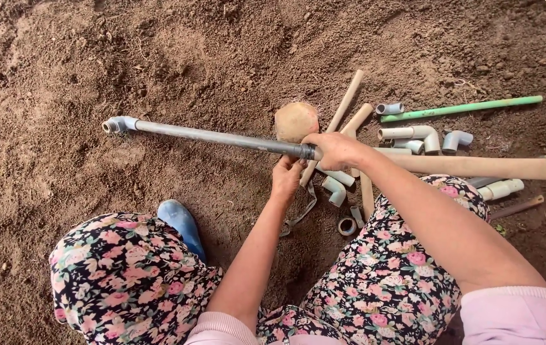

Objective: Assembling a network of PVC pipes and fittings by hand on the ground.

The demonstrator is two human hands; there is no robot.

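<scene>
I am finding no packages, labels, signs or screens anywhere in this view; I am seeing nothing wrapped, printed or displayed on the ground or in either hand at this moment.

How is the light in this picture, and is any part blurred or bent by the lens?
Head view: soft, even daylight with faint shadows; a slight sheen, no harsh glare, on the grey pipe; the left hand and right hand look sharp; the long tan pipe looks slightly soft toward the right edge; no obvious lens bending.
</scene>
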